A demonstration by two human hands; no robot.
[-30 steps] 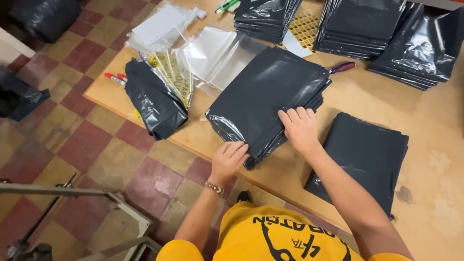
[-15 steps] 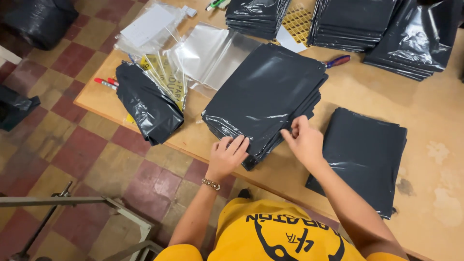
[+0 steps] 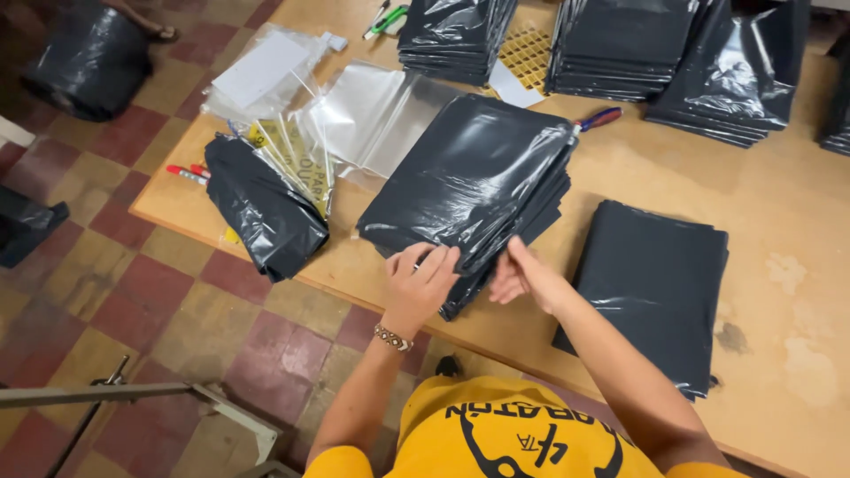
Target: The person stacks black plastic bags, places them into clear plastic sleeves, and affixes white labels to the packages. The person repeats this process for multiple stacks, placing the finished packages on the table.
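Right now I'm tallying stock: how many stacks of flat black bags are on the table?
6, perhaps more beyond the frame: one under both hands, one right of it, three along the far edge, one cut off at right.
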